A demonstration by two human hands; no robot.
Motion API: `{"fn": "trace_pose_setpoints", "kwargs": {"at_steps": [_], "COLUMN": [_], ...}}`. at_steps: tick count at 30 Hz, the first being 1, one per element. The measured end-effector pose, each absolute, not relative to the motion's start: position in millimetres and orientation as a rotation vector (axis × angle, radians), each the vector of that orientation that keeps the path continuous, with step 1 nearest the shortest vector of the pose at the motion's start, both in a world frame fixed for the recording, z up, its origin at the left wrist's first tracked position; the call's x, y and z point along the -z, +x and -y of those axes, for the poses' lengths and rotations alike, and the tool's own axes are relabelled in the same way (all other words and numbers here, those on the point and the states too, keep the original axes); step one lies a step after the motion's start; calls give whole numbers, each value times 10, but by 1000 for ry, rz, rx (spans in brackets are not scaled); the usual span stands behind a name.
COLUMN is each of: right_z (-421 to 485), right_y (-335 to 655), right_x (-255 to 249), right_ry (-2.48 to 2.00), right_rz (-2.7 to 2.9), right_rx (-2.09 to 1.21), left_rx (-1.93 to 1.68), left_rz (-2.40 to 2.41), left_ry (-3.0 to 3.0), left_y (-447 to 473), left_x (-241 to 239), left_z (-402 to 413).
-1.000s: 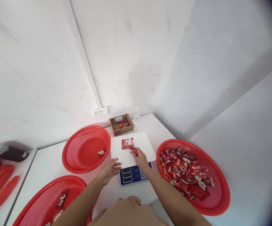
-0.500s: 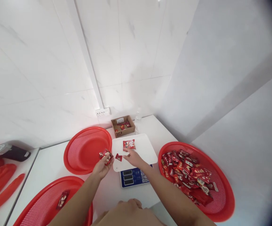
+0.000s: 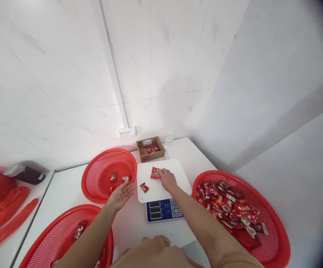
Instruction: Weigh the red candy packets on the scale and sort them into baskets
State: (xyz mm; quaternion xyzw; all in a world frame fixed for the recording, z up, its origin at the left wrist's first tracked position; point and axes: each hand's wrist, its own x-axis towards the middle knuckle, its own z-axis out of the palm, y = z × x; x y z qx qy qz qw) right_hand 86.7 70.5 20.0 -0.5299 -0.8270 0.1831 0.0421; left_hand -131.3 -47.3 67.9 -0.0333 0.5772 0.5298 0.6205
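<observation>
A white scale platter [image 3: 172,188] sits on a blue scale [image 3: 164,210] in the middle of the table. My right hand [image 3: 167,179] rests on the platter, fingers closed over a red snack packet [image 3: 155,172]. A smaller red packet [image 3: 143,187] lies on the platter's left part. My left hand [image 3: 120,195] is open, palm up, at the near rim of the far red basket [image 3: 94,175], which holds a few small packets [image 3: 113,177]. The hand holds nothing.
A large red basket [image 3: 273,238] full of red packets stands to the right. Another red basket [image 3: 55,230] with a few packets is at the near left. A small cardboard box [image 3: 150,149] and a wall socket [image 3: 127,131] are at the back. A dark roll [image 3: 24,172] lies far left.
My left hand has let its packets go into the far basket and opened. My right hand moved back onto the larger packet on the platter. The camera tilted slightly.
</observation>
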Motion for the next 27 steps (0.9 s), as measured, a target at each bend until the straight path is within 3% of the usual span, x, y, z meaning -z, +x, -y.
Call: {"fn": "trace_pose_setpoints", "kwargs": {"at_steps": [4, 10, 14, 18, 22, 27], "right_z": [-567, -167, -118, -160, -130, -115], "right_y": [802, 487, 400, 370, 361, 393], "right_x": [-243, -365, -310, -218, -167, -123], "right_ry": [-1595, -885, -1068, -1175, -1169, -1363], "right_rz": [2205, 2121, 2060, 2419, 2686, 2455], "right_rx": [-846, -1153, -1109, -867, -751, -1004], "left_rx": [-1062, -1106, -1392, -1553, -1284, -1138], "left_rz": [-1294, -1095, -1067, -1102, -1550, -1700], "left_ry": [23, 134, -72, -158, 80, 222], "left_y": [-1097, -924, -1189, -1489, -1541, -1562], "left_x": [-628, -630, -710, -700, -548, -361], "left_z": [471, 360, 315, 409, 581, 765]}}
